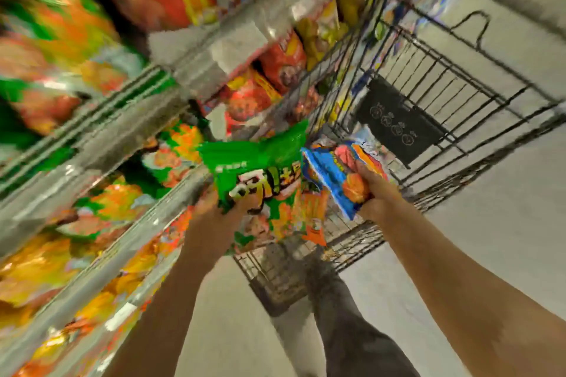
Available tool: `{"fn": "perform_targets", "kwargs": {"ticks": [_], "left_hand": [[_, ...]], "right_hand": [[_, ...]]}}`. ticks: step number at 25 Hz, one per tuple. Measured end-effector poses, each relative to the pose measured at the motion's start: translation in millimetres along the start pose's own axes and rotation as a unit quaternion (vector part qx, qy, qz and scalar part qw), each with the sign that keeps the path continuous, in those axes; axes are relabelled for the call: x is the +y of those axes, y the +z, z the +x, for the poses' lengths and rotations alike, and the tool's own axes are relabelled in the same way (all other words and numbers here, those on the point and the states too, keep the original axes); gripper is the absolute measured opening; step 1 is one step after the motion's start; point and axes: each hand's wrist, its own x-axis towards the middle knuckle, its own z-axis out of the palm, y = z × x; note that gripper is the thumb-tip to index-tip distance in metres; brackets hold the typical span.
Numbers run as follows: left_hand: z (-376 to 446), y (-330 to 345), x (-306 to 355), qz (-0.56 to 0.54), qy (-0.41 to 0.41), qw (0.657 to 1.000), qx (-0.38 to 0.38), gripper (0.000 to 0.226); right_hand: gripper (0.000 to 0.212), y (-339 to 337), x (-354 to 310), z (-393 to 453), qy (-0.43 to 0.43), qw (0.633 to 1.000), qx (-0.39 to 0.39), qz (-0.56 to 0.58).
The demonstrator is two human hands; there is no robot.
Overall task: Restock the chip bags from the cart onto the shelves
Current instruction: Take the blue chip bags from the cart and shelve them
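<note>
With left hand gripping the crinkly green foil chip bag and right hand clutching the blue one above the black wire cart, carry both level toward matching rows on the grey shelves.

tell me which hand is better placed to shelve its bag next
Left, probably. The left hand holds the green bag right beside the shelves. The right hand holds the blue bag over the cart, farther away.
</note>
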Motion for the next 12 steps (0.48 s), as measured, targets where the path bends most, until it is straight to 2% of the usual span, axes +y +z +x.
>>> {"fn": "perform_targets", "kwargs": {"ticks": [2, 4, 7, 9, 12], "left_hand": [[-42.0, -26.2, 25.8, -0.059, 0.065, 0.996, 0.027, 0.024], [-85.2, -57.4, 52.7, -0.077, 0.12, 0.987, 0.071, 0.014], [-141.4, -106.9, 85.5, -0.101, 0.137, 0.98, 0.1, 0.035], [-167.3, -138.1, 96.5, -0.107, 0.145, 0.976, 0.124, 0.027], [-205.2, -178.4, 108.8, -0.135, 0.168, 0.964, 0.153, 0.009]], "right_hand": [[0.033, 21.6, -5.7, -56.8, -0.11, 0.99, -0.003, -0.084], [0.015, 42.1, -11.2, -115.9, -0.233, 0.961, -0.015, -0.151], [0.038, 72.0, -17.3, -202.6, -0.355, 0.903, -0.02, -0.241], [0.045, 91.9, -22.9, -252.5, -0.409, 0.867, -0.013, -0.285], [0.047, 117.8, -23.7, -312.4, -0.447, 0.827, -0.057, -0.337]]}}
